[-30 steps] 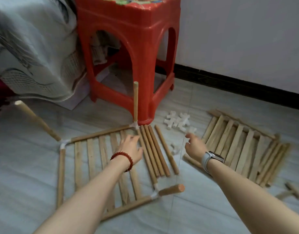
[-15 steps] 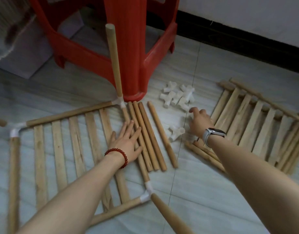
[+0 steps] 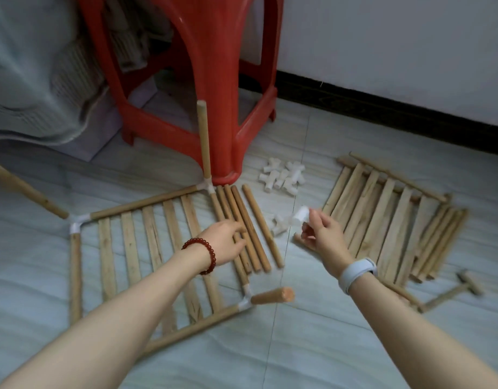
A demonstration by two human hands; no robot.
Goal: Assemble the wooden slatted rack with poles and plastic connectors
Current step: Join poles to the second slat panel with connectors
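Now the left hand (image 3: pixel 224 242), red bead bracelet (image 3: pixel 203 255) on its wrist, comes down on the loose round wooden poles (image 3: pixel 249 224) lying side by side on the pale tiled floor (image 3: pixel 312 346), fingers curling over one of them. Over to the right hand (image 3: pixel 323 237), grey watch (image 3: pixel 356 273) on the wrist: it pinches a small white plastic connector (image 3: pixel 299 216) between thumb and fingertips, lifted just off the floor. One more white connector (image 3: pixel 278 224) lies right beside it, between the poles and the hand. Further back, a little heap of white connectors (image 3: pixel 281 178) sits near the foot of the red plastic stool (image 3: pixel 191 80).

Look at the part-built square slatted wooden frame (image 3: pixel 146 240), flat on the floor under the left forearm, white corner joints fitted, one pole standing upright (image 3: pixel 204 138) at its far corner by the stool, another stubby pole (image 3: pixel 271 296) poking out at the near corner. Off to the right, a second slatted wooden panel (image 3: pixel 382 220) lies flat beside more loose sticks. A small wooden mallet (image 3: pixel 455 289) rests just past it, near the frame's right edge.
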